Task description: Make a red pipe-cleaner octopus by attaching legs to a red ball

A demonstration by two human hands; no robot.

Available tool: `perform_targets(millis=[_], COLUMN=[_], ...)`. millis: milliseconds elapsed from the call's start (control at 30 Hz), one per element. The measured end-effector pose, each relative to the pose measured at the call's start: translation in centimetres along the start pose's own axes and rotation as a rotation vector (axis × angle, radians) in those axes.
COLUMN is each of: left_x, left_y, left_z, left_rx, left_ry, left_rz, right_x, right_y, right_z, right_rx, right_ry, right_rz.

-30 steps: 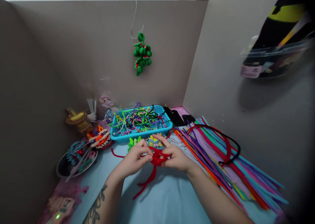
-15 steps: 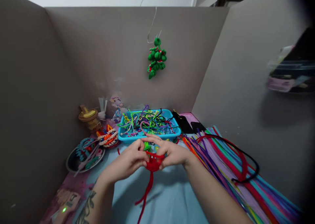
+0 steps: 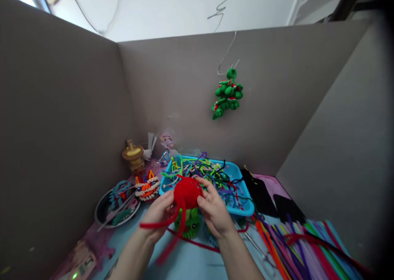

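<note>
A round red piece made of fuzzy pipe cleaners is held up between my two hands, with loose red ends hanging toward me. My left hand grips its left side, and the fingers of my right hand are closed on its right side. Just below it, on the blue cloth, stands a green pipe-cleaner figure with an eye showing, partly hidden by the red piece. A single red pipe cleaner lies across the cloth beneath my hands.
Behind my hands is a blue tray of pipe-cleaner scraps. Scissors and a bundle of coloured pipe cleaners lie to the right. A metal bowl and an orange-and-cream piece sit left. A green ornament hangs ahead.
My view has tilted up and left. The red piece has turned so its rounded side faces me, and my hands have moved from its rim to its sides.
</note>
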State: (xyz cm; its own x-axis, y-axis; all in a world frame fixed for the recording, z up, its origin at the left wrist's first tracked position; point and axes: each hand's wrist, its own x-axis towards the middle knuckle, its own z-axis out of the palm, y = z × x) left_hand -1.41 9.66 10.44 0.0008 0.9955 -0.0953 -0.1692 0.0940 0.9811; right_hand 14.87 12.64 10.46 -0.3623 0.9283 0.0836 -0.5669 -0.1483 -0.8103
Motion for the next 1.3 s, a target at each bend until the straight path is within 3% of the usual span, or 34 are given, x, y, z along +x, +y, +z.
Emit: perform_targets(millis=[67,167,267,367,567,667,800,900,1000,1167,1300], left_x=[0.3,0.3,-0.1,-0.7,-2.1,-2.5,-2.5,-2.4,-2.3,-1.7,-1.4], left_y=[-0.5,-0.5,-0.3,-0.2,1.9,3.0,3.5,3.4,3.0,2.1,1.8], left_z=[0.1,0.1,0.2,0.9,1.3,-0.2,-2.2,-2.7,-2.5,-1.6,-0.8], left_rx=[-0.078,0.009,0.038,0.035,0.139,0.073,-0.061,-0.117,-0.118,-0.086,0.021], left_ry=[0.065,0.214,0.137,0.053,0.07,0.006,-0.149,-0.258,-0.33,-0.224,-0.081], left_rz=[-0.092,0.073,0.197,0.203,0.358,0.389,0.381,0.39,0.384,0.303,0.24], right_x=[0.3,0.7,0.6,-0.2,-2.0,-2.1,-1.9,-1.9,-2.0,-1.6,-1.3], right_y=[0.0,0.2,0.2,0.0,-0.8,-0.8,-0.7,-0.8,-0.9,-0.3,0.2], right_z=[0.4,0.6,1.1,2.2,4.1,3.8,2.4,1.9,1.9,1.6,1.3], right_rx=[0.041,0.097,0.129,0.152,0.063,-0.045,-0.403,-0.699,-0.852,-0.973,-1.036], right_ry=[0.08,0.228,0.273,0.246,0.056,0.05,0.206,0.117,0.022,0.137,0.097], right_rz=[0.009,0.011,0.012,-0.005,-0.06,-0.146,-0.388,-0.516,-0.646,-0.841,-0.878])
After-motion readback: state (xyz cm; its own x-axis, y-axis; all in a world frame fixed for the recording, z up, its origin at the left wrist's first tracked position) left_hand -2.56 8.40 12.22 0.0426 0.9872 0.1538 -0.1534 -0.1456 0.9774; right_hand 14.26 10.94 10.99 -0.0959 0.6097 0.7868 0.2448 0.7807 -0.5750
